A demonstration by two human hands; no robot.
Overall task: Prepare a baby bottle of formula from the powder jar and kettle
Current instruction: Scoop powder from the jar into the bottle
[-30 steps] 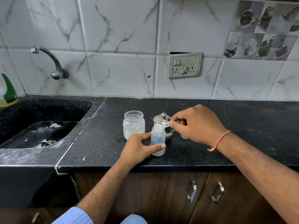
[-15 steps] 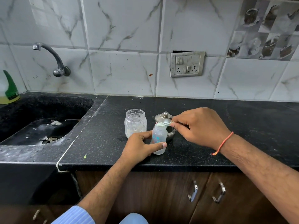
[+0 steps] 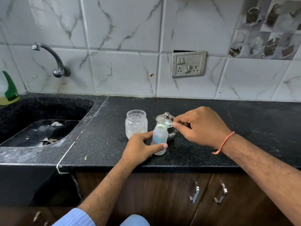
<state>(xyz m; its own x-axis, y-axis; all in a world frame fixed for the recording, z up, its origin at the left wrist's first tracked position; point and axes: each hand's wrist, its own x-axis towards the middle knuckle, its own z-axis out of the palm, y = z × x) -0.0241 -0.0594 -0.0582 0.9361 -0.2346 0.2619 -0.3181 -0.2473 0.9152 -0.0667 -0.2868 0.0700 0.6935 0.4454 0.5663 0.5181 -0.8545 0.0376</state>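
Pale-green plastic scoop (image 3: 164, 125), pinched by its handle between thumb and curled fingertips of the right hand (image 3: 200, 126), bowl parked right over the open mouth of the bottle (image 3: 160, 137). Kept the bottle upright on the black counter (image 3: 244, 128) near the front edge, with the left hand (image 3: 140, 147) wrapped round its lower half, thumb across the front and fingers behind. Stood just in front of the little steel kettle (image 3: 165, 119), with the powder jar (image 3: 136, 123) just beside it on the left, lid off.

Not much different from a second ago, honestly. Same two grips, same bottle spot. Only the scoop shifted: sat a bit lower and closer in over the neck back then, lay flatter across the rim by this point, with the right hand drawn slightly out to the right. Couldn't tell whether the powder had already dropped in or was yet to tip, too small and pale to see.

Probably mid-dosing then, so nowhere near done. Kettle lid on, no water visibly poured. Narrow neck plus a loaded scoop, so easy to dust the counter with one sloppy tilt.
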